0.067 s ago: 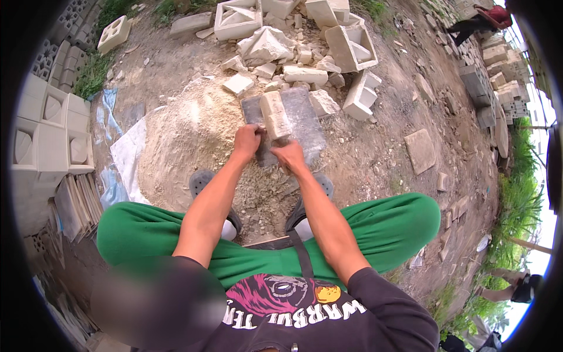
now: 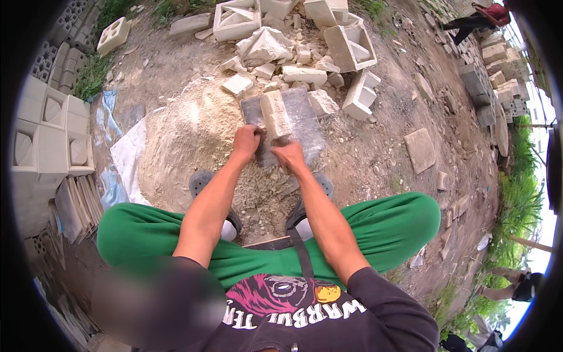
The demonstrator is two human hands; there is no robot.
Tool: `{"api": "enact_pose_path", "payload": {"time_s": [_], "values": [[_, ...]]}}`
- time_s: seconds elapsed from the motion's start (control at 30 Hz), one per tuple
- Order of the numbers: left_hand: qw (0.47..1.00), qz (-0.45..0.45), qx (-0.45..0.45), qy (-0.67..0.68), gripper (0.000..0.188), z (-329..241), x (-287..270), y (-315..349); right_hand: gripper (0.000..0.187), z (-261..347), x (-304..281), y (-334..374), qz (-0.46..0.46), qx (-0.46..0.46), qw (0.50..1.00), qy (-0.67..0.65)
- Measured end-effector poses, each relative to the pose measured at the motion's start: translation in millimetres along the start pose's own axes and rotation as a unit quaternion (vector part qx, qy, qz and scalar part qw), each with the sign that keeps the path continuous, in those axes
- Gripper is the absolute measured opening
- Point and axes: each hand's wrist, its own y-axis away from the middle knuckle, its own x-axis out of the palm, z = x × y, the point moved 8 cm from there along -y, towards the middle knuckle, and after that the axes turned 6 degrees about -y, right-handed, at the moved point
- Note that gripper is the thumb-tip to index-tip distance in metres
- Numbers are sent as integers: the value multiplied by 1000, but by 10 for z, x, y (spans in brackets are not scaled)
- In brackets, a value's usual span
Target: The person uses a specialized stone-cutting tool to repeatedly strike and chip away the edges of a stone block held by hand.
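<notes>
A pale, dusty oblong block point(image 2: 273, 111) lies lengthwise on a dark grey flat slab point(image 2: 307, 120) on the ground in front of me. My left hand point(image 2: 248, 139) is closed, its fingers curled at the slab's left edge, beside the near part of the block. At the block's near end, my right hand point(image 2: 289, 155) is closed too. A small brownish piece shows under its palm and a darker bit by its fingers, but what it grips is mostly hidden.
Sandy rubble point(image 2: 193, 126) is heaped left of the slab. Broken blocks point(image 2: 267, 47) and hollow blocks point(image 2: 350, 50) lie beyond it. Stacked pale blocks point(image 2: 53, 126) stand at left. A flat stone point(image 2: 420, 151) lies at right. Another person point(image 2: 489, 17) is at far upper right.
</notes>
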Motion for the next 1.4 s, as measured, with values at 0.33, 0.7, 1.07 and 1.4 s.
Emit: {"api": "enact_pose_path", "payload": {"time_s": [0.33, 0.7, 1.07, 1.4], "values": [[998, 34, -29, -41, 18, 81, 53, -46, 26, 260, -73, -31, -64, -74, 995, 0], [999, 3, -25, -33, 16, 23, -20, 92, 28, -194, -25, 10, -21, 88, 996, -25], [999, -24, -17, -33, 30, -29, 93, 14, 26, -566, -170, -240, -84, 53, 995, 2], [995, 11, -19, -99, 21, 28, -18, 218, 36, 209, -134, 111, -35, 34, 997, 61]]}}
